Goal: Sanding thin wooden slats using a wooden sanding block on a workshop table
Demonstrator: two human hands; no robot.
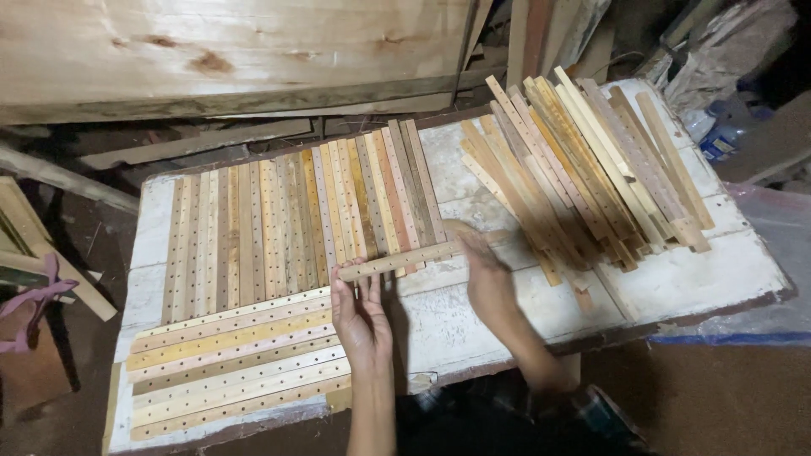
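Far left there's a pink strap (34, 300) hanging off some scrap timber beside the white counter (718, 274). On the counter's near left corner sits a batch of perforated wooden strips (232, 363) laid side by side, running roughly left to right. Just behind them is a bigger batch of upright strips (304, 224), same kind, dotted with holes, packed edge to edge and running away from the camera.

Then the hands. The left hand (361, 317) has its fingertips on the near end of a single perforated strip (404, 260), and the right hand (483, 274) has the other end. So both grips are closed lightly on that one strip, fingers pinching rather than a full fist. The strip lies crosswise over the near ends of the upright batch, about mid-counter. Can't tell whether it's lifted clear or resting on them.

Right of the hands is a loose pile of strips (583, 165), fanned out diagonally toward the far right corner. A big plywood board (236, 46) leans along the back, and there's a blue plastic bottle (722, 139) off the far right edge.
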